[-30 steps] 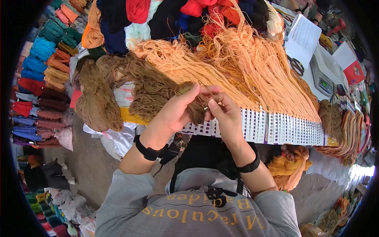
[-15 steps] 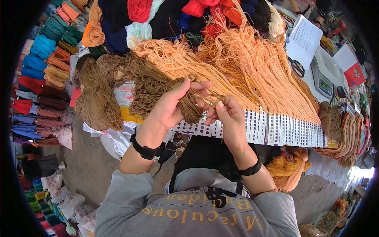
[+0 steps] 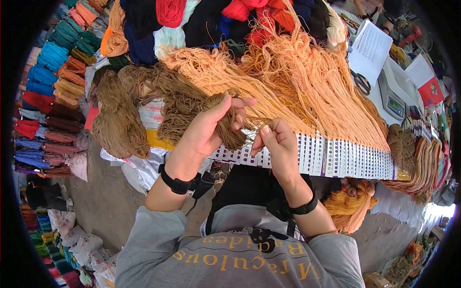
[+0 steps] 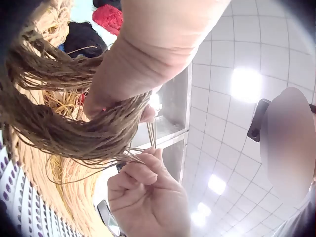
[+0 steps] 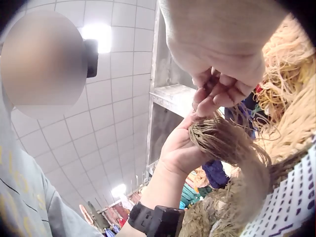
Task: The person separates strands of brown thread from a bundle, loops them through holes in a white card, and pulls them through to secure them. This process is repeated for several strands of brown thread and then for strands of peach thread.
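In the head view a looped brown yarn hank point(image 3: 233, 137) lies across my left hand point(image 3: 205, 129), whose thumb and fingers curl round it. My right hand point(image 3: 278, 146) is just right of it and pinches a few thin strands point(image 3: 257, 124) drawn out from the hank. The left wrist view shows the brown hank point(image 4: 111, 131) held by the left hand point(image 4: 153, 44), with strands running to the right hand's fingertips point(image 4: 150, 163). From the right wrist, the right hand point(image 5: 217, 49) covers part of the hank point(image 5: 217, 138) and the left palm point(image 5: 180, 148).
Peach yarn point(image 3: 307, 81) spreads over the table behind the hands, above a row of white punched cards point(image 3: 336, 156). More brown hanks point(image 3: 117, 120) lie at left. Scissors point(image 3: 360, 81), a scale point(image 3: 394, 103) and papers point(image 3: 369, 48) are at right.
My right hand has moved a little to the right, away from the left hand, and thin strands now stretch between them. The left hand has shifted slightly left with the hank.
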